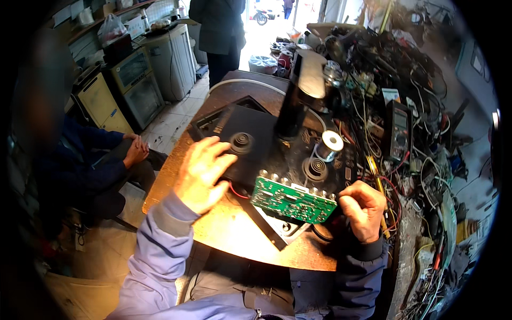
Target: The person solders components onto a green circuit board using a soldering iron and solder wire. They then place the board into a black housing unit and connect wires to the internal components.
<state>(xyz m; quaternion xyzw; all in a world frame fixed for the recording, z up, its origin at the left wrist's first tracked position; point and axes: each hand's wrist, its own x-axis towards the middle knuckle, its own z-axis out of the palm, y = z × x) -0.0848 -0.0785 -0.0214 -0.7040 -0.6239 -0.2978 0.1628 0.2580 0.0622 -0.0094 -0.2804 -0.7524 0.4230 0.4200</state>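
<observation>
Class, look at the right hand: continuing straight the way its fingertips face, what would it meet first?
Probably the green circuit board, just left of the right hand; depth is unclear, so they may already touch.

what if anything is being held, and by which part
The left hand, open, holds nothing visible. The right hand curls by the green circuit board; whether it grips its right end is unclear.

I see a seated person point(88, 154) in dark blue at the left of the frame, and at top centre a standing person point(221, 29) in a dark coat. A motorcycle point(261, 18) shows in the bright doorway point(277, 33). Upper left, a glass-fronted cabinet point(143, 88) stands beside a pale boxy appliance point(172, 61). Tangled cables and parts point(426, 101) crowd the right side, a dark multimeter point(400, 130) among them.
</observation>
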